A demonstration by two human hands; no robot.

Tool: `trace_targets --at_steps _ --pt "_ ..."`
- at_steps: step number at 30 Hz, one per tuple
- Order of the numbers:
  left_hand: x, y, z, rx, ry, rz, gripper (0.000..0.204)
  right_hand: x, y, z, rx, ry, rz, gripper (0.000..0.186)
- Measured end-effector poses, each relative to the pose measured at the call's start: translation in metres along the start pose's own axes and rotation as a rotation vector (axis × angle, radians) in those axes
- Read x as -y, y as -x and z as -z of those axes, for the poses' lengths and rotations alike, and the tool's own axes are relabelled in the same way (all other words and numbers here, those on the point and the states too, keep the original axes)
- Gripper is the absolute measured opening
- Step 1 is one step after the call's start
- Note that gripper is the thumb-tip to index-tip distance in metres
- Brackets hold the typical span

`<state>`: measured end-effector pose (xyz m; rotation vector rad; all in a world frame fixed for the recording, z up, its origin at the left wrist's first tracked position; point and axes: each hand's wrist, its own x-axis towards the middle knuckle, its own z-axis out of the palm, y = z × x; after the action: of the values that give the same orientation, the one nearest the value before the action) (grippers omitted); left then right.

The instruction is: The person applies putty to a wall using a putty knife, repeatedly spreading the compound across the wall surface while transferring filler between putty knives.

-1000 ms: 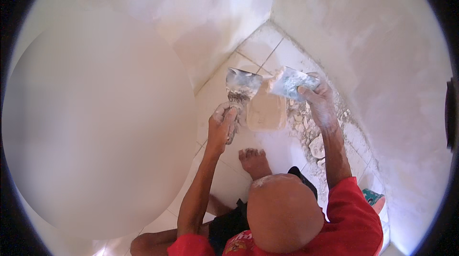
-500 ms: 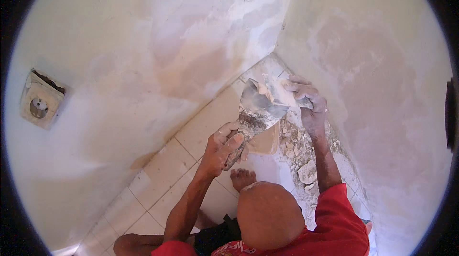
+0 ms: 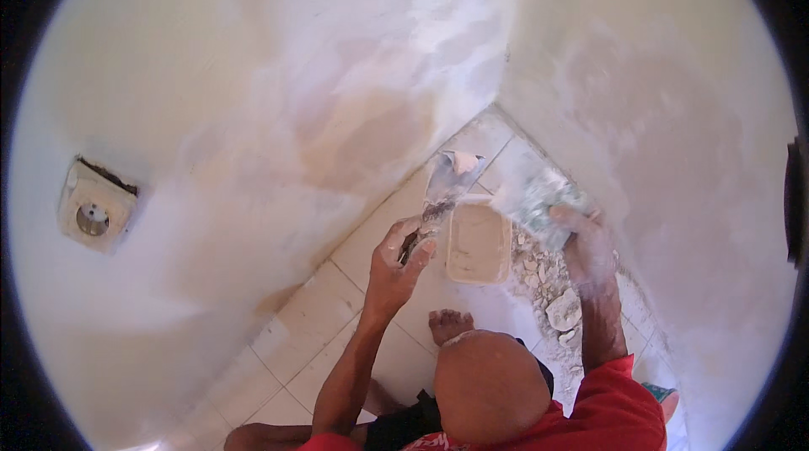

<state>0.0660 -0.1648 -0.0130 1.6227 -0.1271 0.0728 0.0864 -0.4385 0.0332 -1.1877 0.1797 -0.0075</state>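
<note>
Patchy walls (image 3: 362, 114) meet at upper centre; left hand (image 3: 399, 261) grips the scraper (image 3: 440, 187), right hand (image 3: 587, 247) clasps a blurred flat tool (image 3: 548, 205); overtilting could drop paste (image 3: 464, 162).

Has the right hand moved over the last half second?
Yes: the right hand has drawn back, now farther from the floor corner and closer to the big pale chunk of rubble.
</note>
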Motion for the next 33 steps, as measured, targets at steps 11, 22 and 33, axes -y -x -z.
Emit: trace_targets --at_steps 11,22,33 --pt "-0.016 -0.009 0.053 0.139 -1.0 -0.413 0.038 -0.005 -0.005 -0.028 0.206 -0.465 -0.264 0.025" --pt "-0.124 0.033 0.135 0.388 -1.154 -0.127 0.028 -0.033 -0.046 -0.078 0.707 -0.83 -0.392 0.049" --pt "-0.165 0.138 0.161 -0.025 -0.928 0.289 0.026 -0.002 -0.055 -0.118 0.666 -0.896 -0.302 0.059"
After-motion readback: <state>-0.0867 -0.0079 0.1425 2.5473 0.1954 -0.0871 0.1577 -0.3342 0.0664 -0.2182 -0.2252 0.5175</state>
